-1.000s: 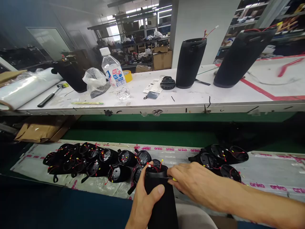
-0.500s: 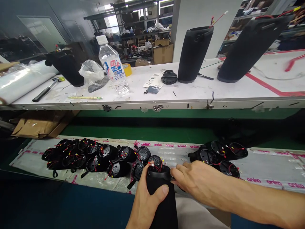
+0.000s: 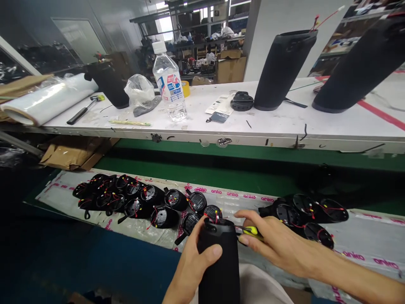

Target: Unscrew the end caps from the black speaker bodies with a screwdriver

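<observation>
From my end of the feed, far left on the worktop I have a roll of clear film, then a black-handled tool and a water bottle. Below, on a plastic-covered board, a cluster of black open-ended cylinders lies with red wires showing at their mouths

Next comes my left hand, wrapped firmly round the black cylinder, thumb across its front and fingers up its left side near the rim. That cylinder is at the bottom centre of my view, roughly upright, just in front of the board and beside a leg in pale cloth. I judge it fairly light and stiff-walled, its matt, fabric-like skin giving good grip; the smoother top collar may slip more, and any thin wiring would tear easily. I'd take hold of the upper body below the collar, clear of the mouth

To the right, my right hand is closed loosely on a yellow-handled tool, its tip by the collar; whether it touches I cannot tell. Farther right, more cylinders lie on the board
</observation>
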